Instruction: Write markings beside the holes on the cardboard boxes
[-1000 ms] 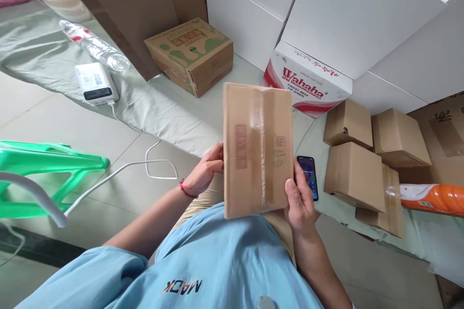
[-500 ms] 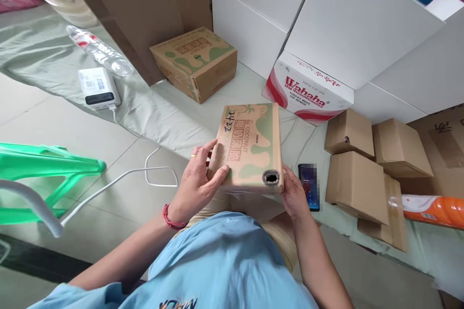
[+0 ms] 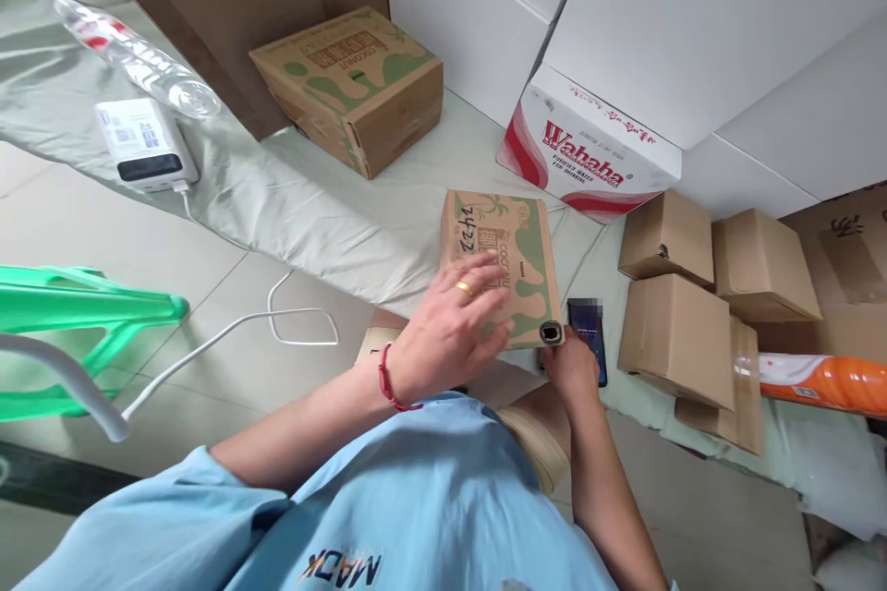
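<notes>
A brown cardboard box (image 3: pixel 530 249) with green coconut print and a dark-edged hole in one corner is in front of me, above my lap. Over its printed face lies my left hand (image 3: pixel 461 314), fingers stretched out; whether the palm presses on it I cannot tell. At the box's near right corner, just by the hole, my right hand (image 3: pixel 572 365) grips it from the side and below. Its fingers are mostly hidden behind the box. A dark phone (image 3: pixel 586 319) lies right behind that hand.
A similar coconut box (image 3: pixel 360 74) and a white-red Wahaha box (image 3: pixel 589 152) stand at the back. Several plain cartons (image 3: pixel 672 332) and an orange bottle (image 3: pixel 824 379) are at right. A power bank (image 3: pixel 142 143), clear bottle (image 3: pixel 139 60) and green stool (image 3: pixel 83 305) are at left.
My left hand has let go of the box's left edge and moved right, over its printed face. The box has shifted slightly right, still held by my right hand.
</notes>
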Motion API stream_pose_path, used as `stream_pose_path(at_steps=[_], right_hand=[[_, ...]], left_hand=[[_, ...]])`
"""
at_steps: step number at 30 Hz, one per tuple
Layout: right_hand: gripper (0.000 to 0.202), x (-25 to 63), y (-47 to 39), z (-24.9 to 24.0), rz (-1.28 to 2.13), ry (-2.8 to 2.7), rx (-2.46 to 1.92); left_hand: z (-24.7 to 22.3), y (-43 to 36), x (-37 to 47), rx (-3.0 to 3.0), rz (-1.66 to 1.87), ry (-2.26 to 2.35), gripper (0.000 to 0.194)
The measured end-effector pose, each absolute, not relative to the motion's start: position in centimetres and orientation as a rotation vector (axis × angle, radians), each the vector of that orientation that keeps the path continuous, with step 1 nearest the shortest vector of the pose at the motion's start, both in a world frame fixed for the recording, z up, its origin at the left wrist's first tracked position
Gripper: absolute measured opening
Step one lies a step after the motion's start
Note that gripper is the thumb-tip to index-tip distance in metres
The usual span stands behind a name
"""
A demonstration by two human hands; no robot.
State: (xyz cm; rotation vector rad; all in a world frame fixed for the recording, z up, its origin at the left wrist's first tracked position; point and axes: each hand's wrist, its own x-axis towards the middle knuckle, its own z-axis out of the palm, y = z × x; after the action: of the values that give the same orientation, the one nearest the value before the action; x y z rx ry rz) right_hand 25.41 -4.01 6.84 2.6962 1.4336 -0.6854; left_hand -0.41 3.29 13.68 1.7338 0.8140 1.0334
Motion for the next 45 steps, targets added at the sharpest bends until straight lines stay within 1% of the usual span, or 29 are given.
stream_pose_path(at_steps=[2, 5, 7, 11, 13, 15, 17, 19, 21, 23, 26, 29, 31, 33, 35, 38, 39, 42, 43, 44, 45], right_hand=[[0.028, 25.1, -3.2, 6.5, -0.704, 1.404, 2.683], [0.017, 25.5, -2.8, 6.4, -0.778, 1.416, 2.711], [0.015, 26.1, -3.5, 6.7, -0.851, 1.437, 2.768], [0.021, 27.3, -6.5, 8.1, -1.016, 1.471, 2.974], [0.029, 27.5, -8.2, 8.9, -1.234, 1.47, 3.255], [0.038, 27.5, -9.6, 9.9, -1.594, 1.356, 3.586], [0.034, 27.3, -10.6, 10.9, -1.962, 1.18, 3.746], [0.025, 27.1, -11.0, 11.8, -2.204, 1.145, 3.738], [0.027, 26.7, -11.0, 12.6, -2.364, 1.269, 3.631], [0.027, 26.3, -10.5, 13.1, -2.45, 1.401, 3.538], [0.027, 25.4, -9.3, 13.4, -2.533, 1.497, 3.461], [0.032, 24.5, -8.3, 13.4, -2.549, 1.58, 3.383], [0.045, 24.1, -8.0, 13.4, -2.532, 1.723, 3.334], [0.057, 24.1, -8.2, 13.4, -2.437, 1.883, 3.327], [0.058, 24.5, -8.8, 13.2, -2.222, 1.918, 3.346], [0.04, 25.7, -10.2, 12.5, -1.931, 1.75, 3.296], [0.038, 26.1, -10.7, 12.2, -1.875, 1.702, 3.28], [0.063, 27.2, -12.0, 11.8, -1.68, 1.654, 3.407], [0.067, 27.4, -12.2, 11.8, -1.579, 1.645, 3.508], [0.064, 27.7, -12.4, 12.0, -1.452, 1.621, 3.636], [0.056, 27.8, -12.5, 12.3, -1.313, 1.59, 3.783]], left_hand=[[13.5, 3.6, 0.5, 1.804, 0.881, 0.675, 0.032], [12.1, 4.1, 1.1, 1.924, 0.701, 0.579, 0.046], [11.3, 4.4, 1.1, 1.983, 0.651, 0.577, 0.049], [11.9, 4.6, 0.9, 2.194, 0.572, 0.638, 0.048], [13.0, 4.7, 1.2, 2.321, 0.512, 0.696, 0.042], [14.2, 4.8, 1.8, 2.424, 0.412, 0.758, 0.036], [14.9, 4.8, 2.6, 2.478, 0.325, 0.803, 0.034], [14.9, 4.8, 3.2, 2.522, 0.309, 0.775, 0.035], [14.4, 4.7, 3.6, 2.582, 0.324, 0.686, 0.046], [13.9, 4.6, 3.6, 2.622, 0.324, 0.624, 0.056], [13.5, 4.6, 3.5, 2.613, 0.322, 0.644, 0.053], [13.5, 4.6, 3.4, 2.61, 0.337, 0.654, 0.051], [13.5, 4.6, 3.4, 2.611, 0.348, 0.65, 0.051], [13.5, 4.6, 3.4, 2.606, 0.355, 0.645, 0.051], [13.5, 4.6, 3.3, 2.598, 0.358, 0.641, 0.051], [13.5, 4.7, 3.3, 2.586, 0.365, 0.638, 0.05], [13.5, 4.7, 3.3, 2.583, 0.367, 0.636, 0.051], [13.5, 4.7, 3.3, 2.575, 0.376, 0.624, 0.05], [13.5, 4.7, 3.3, 2.572, 0.381, 0.619, 0.049], [13.5, 4.7, 3.3, 2.57, 0.385, 0.617, 0.047], [13.5, 4.7, 3.3, 2.567, 0.39, 0.616, 0.046]])
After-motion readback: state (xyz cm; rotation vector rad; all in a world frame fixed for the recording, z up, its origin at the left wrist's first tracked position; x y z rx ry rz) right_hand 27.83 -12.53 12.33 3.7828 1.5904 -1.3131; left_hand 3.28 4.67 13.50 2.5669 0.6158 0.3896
